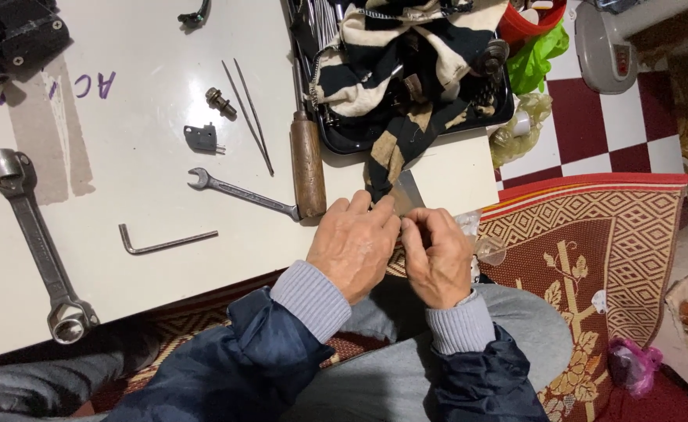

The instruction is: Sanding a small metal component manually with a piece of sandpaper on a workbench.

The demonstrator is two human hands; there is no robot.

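Two hands meet at the near edge of the white worktop point(164, 101), which fills most of the view. On its far right a black tray point(344, 141) holds a heap of black and cream cloth point(406, 55), and one tail of that cloth hangs off the tray down toward the hands. A long ring spanner point(35, 242) lies at the left. A wooden-handled tool point(308, 164) lies beside the tray, with a slim open-ended wrench point(242, 190) touching its lower end. Smaller still are a bent hex key point(164, 242), a pair of thin tweezers point(250, 113), a small grey bracket point(201, 138) and a bolt point(220, 101).

The left hand point(353, 244) and the right hand point(440, 256) are both curled, fingertips pinched together on something small between them, just below the hanging cloth tail and over a flat grey piece point(409, 191). What the fingers grip is hidden; a scrap of clear plastic point(480, 242) shows by the right hand.

By my reading, this is fine fingertip work on a small part or wrapper. The next move would seem to call for a steady pinch with the piece kept over the worktop.
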